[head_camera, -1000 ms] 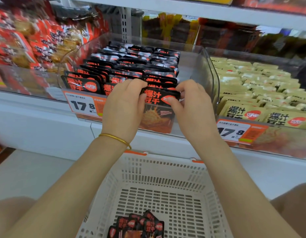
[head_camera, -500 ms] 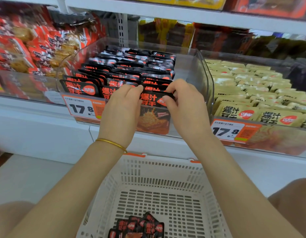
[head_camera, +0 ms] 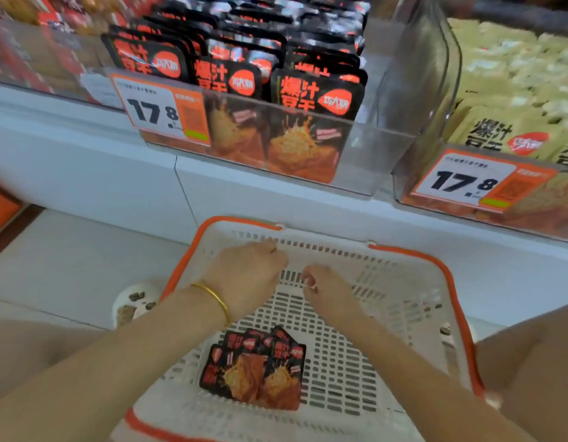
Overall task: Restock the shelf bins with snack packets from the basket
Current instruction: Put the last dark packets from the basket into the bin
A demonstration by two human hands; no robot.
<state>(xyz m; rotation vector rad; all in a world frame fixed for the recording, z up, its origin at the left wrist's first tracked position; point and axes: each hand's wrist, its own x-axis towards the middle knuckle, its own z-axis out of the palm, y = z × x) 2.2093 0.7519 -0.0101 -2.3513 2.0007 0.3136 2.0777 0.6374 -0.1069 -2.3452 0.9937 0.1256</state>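
Left hand [head_camera: 244, 275]: grip loosely curled, fingers folded down past the knuckles, holding nothing visible. It hovers over the far inner wall of the white basket [head_camera: 404, 282], back of the hand up, gold bangle [head_camera: 212, 298] on the wrist.

Right hand [head_camera: 327, 295]: grip loose, thumb and forefinger near each other, nothing between them. It is just beside the left, over the basket floor.

Both forearms reach in from below.

Black snack packets [head_camera: 254, 371]: small pile flat on the basket floor, below the hands, apart from both.

Clear shelf bin [head_camera: 372, 154] above holds upright rows of the same packets, with a 17.8 price tag [head_camera: 163, 111] on its front.
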